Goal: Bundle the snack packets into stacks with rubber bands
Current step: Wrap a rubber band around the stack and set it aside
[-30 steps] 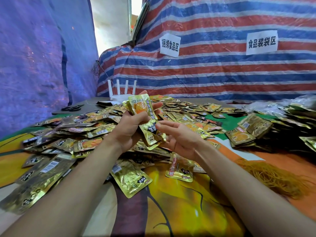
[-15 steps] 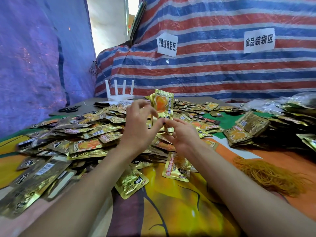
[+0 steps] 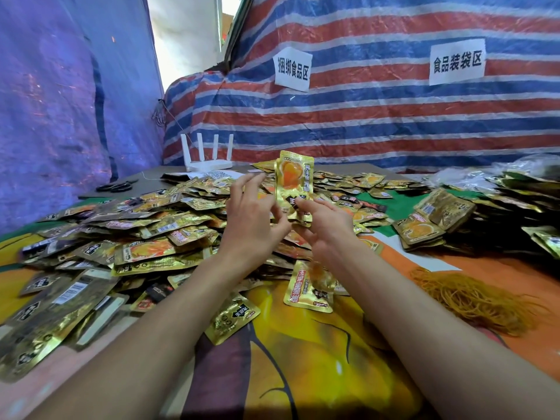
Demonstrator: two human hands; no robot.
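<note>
A small stack of gold snack packets (image 3: 293,180) stands upright between my hands, above the table's middle. My right hand (image 3: 325,221) pinches its lower edge from the right. My left hand (image 3: 253,216) is at its left side, fingers spread and partly curled; its thumb touches the stack's lower edge. A big heap of loose gold packets (image 3: 145,234) covers the table to the left and behind. A pile of yellow rubber bands (image 3: 472,301) lies at the right.
Bundled stacks (image 3: 436,219) sit at the right, with more dark packets (image 3: 530,216) beyond. A white router (image 3: 209,160) and black scissors (image 3: 116,186) are at the back left. Single packets (image 3: 310,287) lie near my forearms. Striped tarp walls surround the table.
My left hand let go of the fanned packets it gripped. The stack was raised upright, and my right hand now pinches its bottom.
</note>
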